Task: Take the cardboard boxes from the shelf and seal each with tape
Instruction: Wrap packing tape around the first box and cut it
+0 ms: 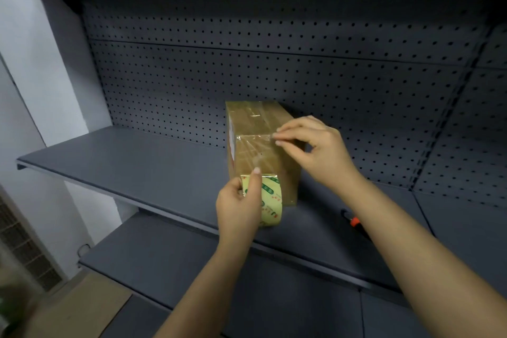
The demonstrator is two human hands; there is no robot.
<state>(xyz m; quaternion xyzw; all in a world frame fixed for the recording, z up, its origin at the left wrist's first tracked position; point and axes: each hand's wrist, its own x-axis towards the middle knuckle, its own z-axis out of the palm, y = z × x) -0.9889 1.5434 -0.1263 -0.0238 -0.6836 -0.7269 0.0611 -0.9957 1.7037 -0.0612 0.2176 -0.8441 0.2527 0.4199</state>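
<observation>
The left hand (238, 206) gripped the one roll of tape (271, 200), fingers curled round it, held against the front of the box. The right hand (315, 145) pinched the tape strip at the top front edge of the single cardboard box (255, 118). The box stood mid-shelf (123, 162), between the back panel and the front edge. One orange-and-black tool (354, 221) lay nearer the front edge, to its right.

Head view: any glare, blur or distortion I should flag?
Head view: dim, dark shelf and pegboard low in contrast; wide-angle lens bows the shelf edges; lower-left corner smeared by blur; clear tape on the box gives soft glare; left hand on the roll and right hand pinching tape are sharp.
</observation>
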